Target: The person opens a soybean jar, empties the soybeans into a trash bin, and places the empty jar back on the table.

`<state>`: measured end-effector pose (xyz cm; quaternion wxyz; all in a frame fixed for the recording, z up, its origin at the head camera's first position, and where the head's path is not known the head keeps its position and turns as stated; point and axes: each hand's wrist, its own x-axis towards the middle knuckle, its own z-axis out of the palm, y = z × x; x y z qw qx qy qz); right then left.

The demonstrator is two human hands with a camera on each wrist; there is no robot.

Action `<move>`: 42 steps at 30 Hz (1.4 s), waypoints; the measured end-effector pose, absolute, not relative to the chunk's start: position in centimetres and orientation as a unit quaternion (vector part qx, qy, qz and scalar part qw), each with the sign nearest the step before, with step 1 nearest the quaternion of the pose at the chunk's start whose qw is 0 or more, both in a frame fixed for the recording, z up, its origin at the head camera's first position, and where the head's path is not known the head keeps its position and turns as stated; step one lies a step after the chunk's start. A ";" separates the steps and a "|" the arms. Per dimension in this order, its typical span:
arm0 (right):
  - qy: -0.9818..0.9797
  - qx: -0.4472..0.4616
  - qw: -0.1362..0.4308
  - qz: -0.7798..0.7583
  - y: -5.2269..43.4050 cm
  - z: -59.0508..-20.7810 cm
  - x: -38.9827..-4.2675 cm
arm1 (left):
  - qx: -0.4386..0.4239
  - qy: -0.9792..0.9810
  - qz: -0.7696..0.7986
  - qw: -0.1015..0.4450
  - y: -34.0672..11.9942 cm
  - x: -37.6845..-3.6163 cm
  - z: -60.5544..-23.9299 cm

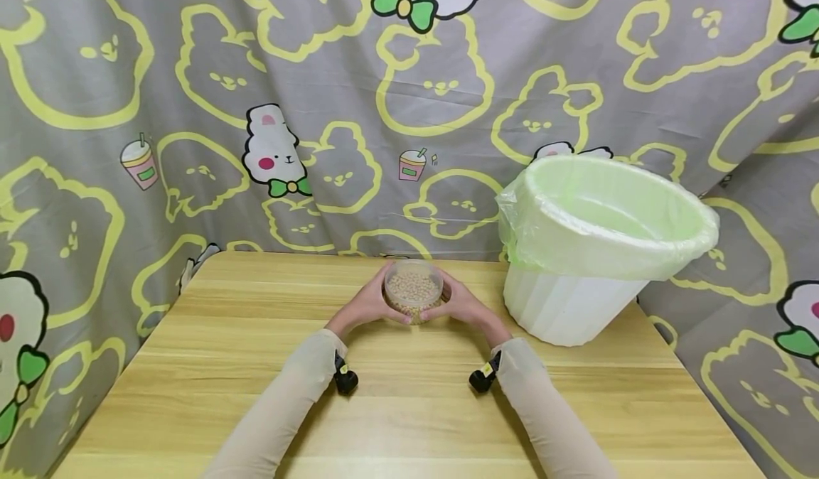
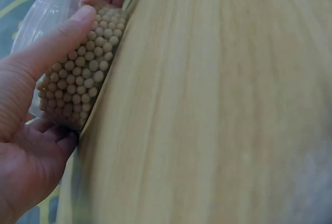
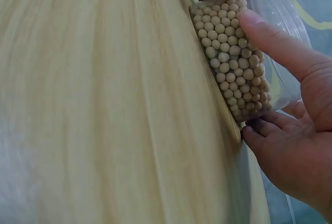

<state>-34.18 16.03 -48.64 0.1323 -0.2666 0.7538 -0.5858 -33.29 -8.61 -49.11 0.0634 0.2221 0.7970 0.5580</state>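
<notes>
W/ fingers of L hand [image 1: 370,303] & R hand [image 1: 467,305] curled round opp. sides of clear round tub [image 1: 413,291] nr back edge of wood-grain table [image 1: 416,408], we could spill the tan beads [image 3: 233,63] if either grip slips.

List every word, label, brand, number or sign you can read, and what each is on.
No readable text anywhere.
Left camera's tag, right camera's tag: too small to read.
Curtain: drawings; any lettering too small to read.
Tub, bin: no text seen.
</notes>
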 end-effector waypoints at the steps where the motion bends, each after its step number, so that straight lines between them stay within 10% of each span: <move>1: 0.753 -0.268 0.132 -0.586 16.0 -48.7 -34.2 | 0.224 0.797 0.558 0.062 -8.6 -33.4 -49.2; 42: 0.762 -0.313 0.055 -0.564 17.7 -36.7 -30.6 | 0.310 0.700 0.643 -0.013 -7.0 -31.4 -40.6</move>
